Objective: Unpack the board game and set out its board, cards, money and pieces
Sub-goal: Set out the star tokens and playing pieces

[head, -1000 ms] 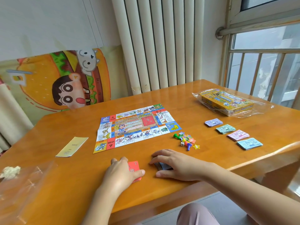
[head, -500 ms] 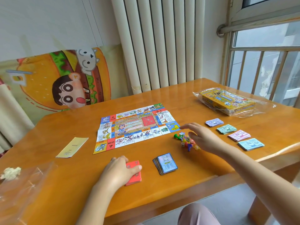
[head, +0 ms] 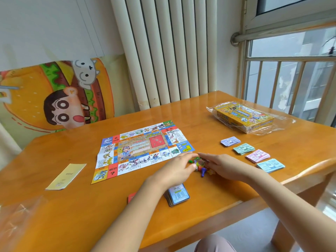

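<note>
Wooden table, set against a radiator and a barred window. Board: unfolded flat at the table's centre. Money: four sorted stacks in a row towards the right edge. Cards: a blue-faced deck near the front edge, a red deck beside it, mostly hidden under the left forearm. Pieces: small coloured pawns and tokens heaped just off the board's near right corner. Left hand and right hand: cupped either side of the heap, fingers loosely spread, nothing clasped. Risk: light pieces may scatter or roll toward the front edge if swept carelessly; the left forearm could nudge the decks beneath it. Also present: game box in its wrapper at the far right corner, yellow leaflet towards the left edge.
</note>
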Demonstrator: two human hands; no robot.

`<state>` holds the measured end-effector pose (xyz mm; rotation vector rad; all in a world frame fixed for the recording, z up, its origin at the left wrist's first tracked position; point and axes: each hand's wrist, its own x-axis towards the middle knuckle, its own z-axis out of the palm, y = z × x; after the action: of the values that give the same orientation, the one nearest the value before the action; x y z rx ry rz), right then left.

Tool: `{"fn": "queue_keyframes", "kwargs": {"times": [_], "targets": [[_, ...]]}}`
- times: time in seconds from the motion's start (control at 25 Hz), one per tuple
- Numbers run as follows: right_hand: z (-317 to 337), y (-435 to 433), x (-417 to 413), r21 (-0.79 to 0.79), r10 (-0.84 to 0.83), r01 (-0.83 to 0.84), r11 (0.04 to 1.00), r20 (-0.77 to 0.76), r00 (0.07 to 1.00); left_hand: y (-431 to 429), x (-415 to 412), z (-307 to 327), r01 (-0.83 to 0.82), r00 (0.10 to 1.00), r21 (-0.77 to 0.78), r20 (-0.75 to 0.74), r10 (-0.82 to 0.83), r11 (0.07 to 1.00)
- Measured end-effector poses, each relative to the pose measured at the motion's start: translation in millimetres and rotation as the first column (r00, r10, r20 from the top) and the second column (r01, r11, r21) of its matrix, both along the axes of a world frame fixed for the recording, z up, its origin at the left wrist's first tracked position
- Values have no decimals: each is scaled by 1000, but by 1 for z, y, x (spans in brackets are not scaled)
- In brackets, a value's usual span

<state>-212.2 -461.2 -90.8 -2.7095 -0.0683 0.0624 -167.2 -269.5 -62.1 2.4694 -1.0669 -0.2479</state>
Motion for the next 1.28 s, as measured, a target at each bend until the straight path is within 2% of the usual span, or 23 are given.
{"fn": "queue_keyframes", "kwargs": {"times": [0.16, 0.28, 0.4, 0.6, 0.76, 0.84, 0.92, 1.0, 1.12, 1.28], "targets": [[-17, -6, -33, 78, -134, 123, 989, 174, 976, -14, -2, -19, 95, 995, 150, -11, -94, 984], [-28, -3, -52, 97, -249, 230, 968, 315, 916, -3, -3, -25, 50, 999, 100, 8, -51, 994], [-31, 2, -63, 42, -230, 232, 972, 390, 892, 10, -3, -23, -14, 999, 85, 44, 10, 996], [-34, 1, -64, -35, -158, 182, 983, 356, 921, 1, -14, -16, 9, 992, 39, 123, -14, 999], [-41, 0, -63, 18, -290, 315, 949, 440, 850, -14, -13, -19, 138, 974, 100, 164, -153, 985], [-41, 1, -62, 21, -331, 355, 934, 423, 844, -19, -11, -20, 177, 967, 162, 155, -202, 971], [-40, 1, -59, -18, -255, 283, 959, 381, 889, -19, -7, -21, 196, 966, 148, 142, -217, 969], [-37, -1, -57, -76, -130, 163, 984, 327, 936, -17, -2, -20, 194, 968, 68, 149, -203, 979], [-36, -8, -61, -93, -36, 65, 994, 288, 957, -13, 3, -20, 189, 971, 56, 138, -195, 980], [-38, -23, -71, -61, -100, 126, 990, 319, 942, -7, 4, -23, 189, 971, 131, 125, -206, 973]]}}
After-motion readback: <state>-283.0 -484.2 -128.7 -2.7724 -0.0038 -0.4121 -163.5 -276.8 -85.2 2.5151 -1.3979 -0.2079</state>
